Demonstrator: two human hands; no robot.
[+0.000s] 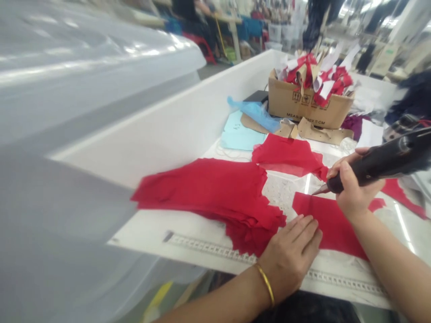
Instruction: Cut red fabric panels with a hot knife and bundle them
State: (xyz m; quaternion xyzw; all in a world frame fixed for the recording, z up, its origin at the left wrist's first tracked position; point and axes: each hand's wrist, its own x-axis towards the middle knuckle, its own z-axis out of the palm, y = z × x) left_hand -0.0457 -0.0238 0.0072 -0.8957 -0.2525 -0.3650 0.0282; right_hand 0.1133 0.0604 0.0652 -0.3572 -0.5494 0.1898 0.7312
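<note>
My right hand (357, 190) is wrapped around a thick black cylindrical tool with a tapered metal tip (380, 161). The tip points down-left at the upper edge of a flat red fabric piece (333, 220); whether it touches the cloth I cannot tell. My left hand (292, 249) lies flat on the lower left of that piece, fingers stretched out close together, with a gold bangle (266, 285) around the wrist. To its left is a stack of red fabric pieces (205, 184) with jagged edges. Another red piece (286, 154) rests farther back.
A measuring tape (208, 246) runs along the table's front edge. Behind stands a cardboard box (303, 107) of red and white scraps, near brown card patterns (323, 132), a light-blue sheet (240, 132) and blue mesh (257, 112). A white side board (161, 125) borders the table's left.
</note>
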